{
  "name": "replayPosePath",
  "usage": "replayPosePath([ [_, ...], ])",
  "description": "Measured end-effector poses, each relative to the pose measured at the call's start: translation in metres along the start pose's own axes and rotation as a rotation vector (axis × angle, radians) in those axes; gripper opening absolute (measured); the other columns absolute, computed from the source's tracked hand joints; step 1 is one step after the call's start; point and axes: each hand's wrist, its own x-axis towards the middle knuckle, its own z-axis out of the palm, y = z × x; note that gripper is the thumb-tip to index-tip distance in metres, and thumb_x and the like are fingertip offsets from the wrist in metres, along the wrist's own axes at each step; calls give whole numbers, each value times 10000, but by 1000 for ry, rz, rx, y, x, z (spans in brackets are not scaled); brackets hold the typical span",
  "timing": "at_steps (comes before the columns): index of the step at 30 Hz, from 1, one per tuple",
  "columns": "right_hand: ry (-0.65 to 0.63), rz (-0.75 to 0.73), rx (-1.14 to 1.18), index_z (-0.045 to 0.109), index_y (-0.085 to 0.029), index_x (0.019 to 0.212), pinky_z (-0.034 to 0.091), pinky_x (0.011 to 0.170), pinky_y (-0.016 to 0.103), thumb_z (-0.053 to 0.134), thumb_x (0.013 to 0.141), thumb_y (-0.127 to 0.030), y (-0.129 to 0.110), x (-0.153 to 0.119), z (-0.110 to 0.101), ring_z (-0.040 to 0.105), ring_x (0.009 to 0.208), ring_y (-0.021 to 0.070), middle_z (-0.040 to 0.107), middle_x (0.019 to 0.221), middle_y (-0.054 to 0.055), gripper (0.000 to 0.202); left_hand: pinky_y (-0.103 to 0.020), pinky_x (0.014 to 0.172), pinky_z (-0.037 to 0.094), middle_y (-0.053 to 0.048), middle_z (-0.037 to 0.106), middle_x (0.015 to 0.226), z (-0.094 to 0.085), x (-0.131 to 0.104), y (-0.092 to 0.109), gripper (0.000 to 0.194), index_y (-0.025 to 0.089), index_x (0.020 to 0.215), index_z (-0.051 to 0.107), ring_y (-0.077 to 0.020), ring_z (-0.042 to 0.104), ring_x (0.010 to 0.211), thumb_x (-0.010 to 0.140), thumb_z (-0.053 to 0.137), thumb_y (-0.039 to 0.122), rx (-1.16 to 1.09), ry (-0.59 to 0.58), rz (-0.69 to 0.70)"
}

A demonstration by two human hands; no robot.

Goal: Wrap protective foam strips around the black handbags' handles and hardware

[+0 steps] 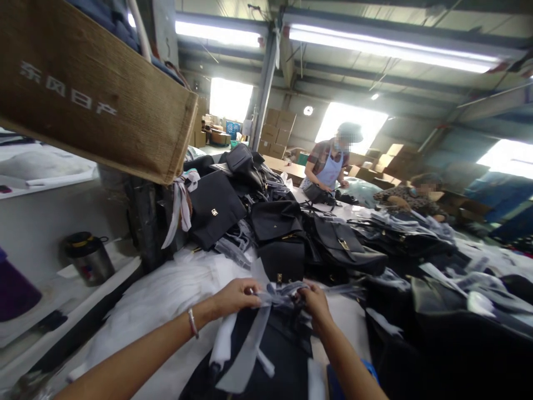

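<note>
A black bag (pixel 287 355) lies on the table right in front of me, partly under my forearms. Over its top, my left hand (pixel 239 294) is closed, thumb and fingers pinching a translucent plastic wrapping strip (pixel 245 355). My right hand (pixel 315 301) is also closed, pinching the bunched clear plastic (pixel 287 289) a little further right. Part of what each set of fingertips grips is blurred. A white wrapped piece (pixel 224 341) hangs at the bag's left side. Just beyond my hands stands another black bag (pixel 281 261) with a gold clasp.
Black bags (pixel 341 244) are heaped ahead and to the right. White sheets (pixel 166 305) lie on the left, near a steel flask (pixel 89 258). A brown bag (pixel 95 94) hangs at upper left beside a post. Two people (pixel 327 164) work across the table.
</note>
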Motion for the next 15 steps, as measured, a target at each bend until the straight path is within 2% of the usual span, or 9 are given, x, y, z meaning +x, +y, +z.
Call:
replayPosePath([
  [3, -23, 61, 37, 623, -123, 987, 541, 606, 271, 565, 959, -309, 6, 8, 6, 636, 625, 123, 660, 779, 0, 196, -247, 755, 474, -40, 678, 1031, -7, -6, -10, 184, 148, 908, 619, -172, 630, 901, 825, 508, 269, -37, -63, 15],
  [5, -30, 30, 34, 622, -132, 1038, 536, 639, 280, 553, 939, -232, 2, 9, 6, 643, 647, 135, 666, 786, 2, 157, -264, 751, 475, -31, 686, 954, -8, -8, -11, 192, 163, 867, 638, -186, 633, 871, 823, 528, 315, 0, -81, 4],
  [7, -43, -55, 14, 593, -158, 1171, 527, 716, 294, 485, 878, -113, -6, 4, 3, 669, 747, 164, 693, 871, 24, 316, -315, 777, 469, -47, 681, 870, -6, -5, -4, 261, 174, 822, 657, -232, 626, 865, 800, 585, 424, 66, -69, -12],
  [10, -78, -239, -61, 560, -236, 1273, 470, 892, 310, 461, 756, -45, -26, -17, -8, 640, 1007, 195, 678, 1122, 40, 561, -444, 891, 431, -125, 687, 919, 5, 1, 13, 384, 168, 810, 675, -341, 604, 966, 727, 661, 542, 281, -35, -15],
  [12, -103, -335, -153, 607, -263, 1218, 425, 951, 324, 514, 673, -26, -39, -39, -15, 603, 1096, 221, 659, 1190, 40, 602, -509, 907, 424, -174, 690, 976, 17, 4, 23, 391, 143, 925, 681, -392, 604, 994, 709, 691, 468, 451, -37, -5],
  [14, -112, -354, -255, 674, -243, 1077, 444, 889, 337, 588, 615, -38, -49, -54, -15, 643, 992, 252, 705, 1064, 53, 513, -513, 864, 462, -199, 686, 1037, 29, 7, 25, 410, 110, 1093, 643, -395, 630, 973, 717, 654, 274, 558, -77, -21],
  [15, -93, -338, -299, 687, -221, 991, 455, 848, 337, 628, 599, -58, -51, -56, -14, 658, 928, 263, 718, 983, 60, 429, -492, 842, 481, -205, 683, 1053, 33, 9, 23, 413, 94, 1147, 621, -375, 646, 963, 743, 566, 159, 603, -110, -57],
])
